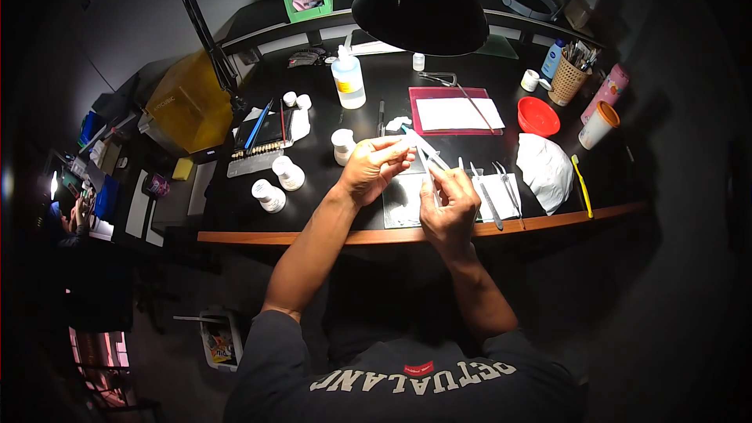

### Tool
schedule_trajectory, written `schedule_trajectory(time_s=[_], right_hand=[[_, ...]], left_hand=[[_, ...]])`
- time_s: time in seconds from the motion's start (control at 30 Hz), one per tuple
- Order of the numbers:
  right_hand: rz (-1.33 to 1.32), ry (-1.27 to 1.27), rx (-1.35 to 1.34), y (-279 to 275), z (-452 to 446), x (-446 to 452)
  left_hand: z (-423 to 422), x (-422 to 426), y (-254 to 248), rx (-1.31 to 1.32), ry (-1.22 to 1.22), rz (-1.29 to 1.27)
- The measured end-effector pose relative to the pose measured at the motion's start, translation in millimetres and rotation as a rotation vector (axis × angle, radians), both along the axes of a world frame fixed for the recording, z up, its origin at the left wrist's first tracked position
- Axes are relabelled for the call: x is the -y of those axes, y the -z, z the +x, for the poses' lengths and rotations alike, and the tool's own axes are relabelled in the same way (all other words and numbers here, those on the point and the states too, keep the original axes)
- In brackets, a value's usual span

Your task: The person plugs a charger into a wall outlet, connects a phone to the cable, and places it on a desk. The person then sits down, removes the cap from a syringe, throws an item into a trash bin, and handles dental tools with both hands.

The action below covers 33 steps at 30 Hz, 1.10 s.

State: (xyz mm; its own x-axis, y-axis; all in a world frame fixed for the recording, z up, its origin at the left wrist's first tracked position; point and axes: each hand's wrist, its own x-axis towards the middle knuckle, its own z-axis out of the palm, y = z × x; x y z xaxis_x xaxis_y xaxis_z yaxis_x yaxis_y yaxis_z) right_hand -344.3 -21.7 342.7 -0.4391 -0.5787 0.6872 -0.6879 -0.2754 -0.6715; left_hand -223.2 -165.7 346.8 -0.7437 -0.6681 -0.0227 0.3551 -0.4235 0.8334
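My left hand (374, 166) is raised over the front of the desk, its thumb and fingertips pinched together. A small whitish thing seems to sit at the fingertips, too bright and small to name. My right hand (450, 202) grips a pale, long tool (424, 146) with two thin arms in a V, like tweezers; its tip is close to my left fingertips. Beneath the hands lie a glass slab (401, 217) and white paper. Metal hand tools, a spatula (490, 205) and tweezers (509, 192), lie just right of my right hand.
White-capped jars (288, 174) stand left of my hands, a squeeze bottle (348, 82) behind. A black lamp (421, 8) hangs overhead. To the right are a red bowl (538, 116), a crumpled white cloth (546, 172) and a yellow toothbrush (582, 186). The wooden desk edge (345, 236) runs in front.
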Motion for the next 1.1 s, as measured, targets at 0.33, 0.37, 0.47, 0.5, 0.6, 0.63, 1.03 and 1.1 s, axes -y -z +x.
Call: schedule_trajectory(time_s=[0.33,0.37,0.47,0.5,0.6,0.63,1.03,1.1], right_hand=[[-0.061,-0.036,-0.003,-2.1,-0.7,-1.9],[-0.068,-0.017,-0.021,-3.0,-4.0,-4.4],[-0.014,0.07,-0.056,-5.3,-25.8,-12.8],[0.079,0.107,-0.012,-8.2,-36.8,-18.2],[0.219,0.195,0.087,-9.9,-66.7,-32.0],[0.22,0.209,0.079,-5.5,-75.6,-35.0],[0.418,0.403,-0.131,13.0,-70.8,-47.3],[0.438,0.391,-0.123,15.3,-69.1,-45.6]], left_hand=[[-3.8,-2.2,0.0,-0.028,-0.148,-0.104],[-4.4,-1.9,0.1,-0.036,-0.178,-0.112],[-5.6,-0.8,0.9,-0.056,-0.246,-0.142],[-6.3,1.2,2.7,-0.054,-0.26,-0.153],[-6.8,4.3,6.1,-0.061,-0.278,-0.178],[-7.1,4.0,5.3,-0.059,-0.276,-0.181],[-4.6,3.6,5.5,-0.053,-0.234,-0.232],[-4.0,5.7,9.0,-0.026,-0.216,-0.264]])
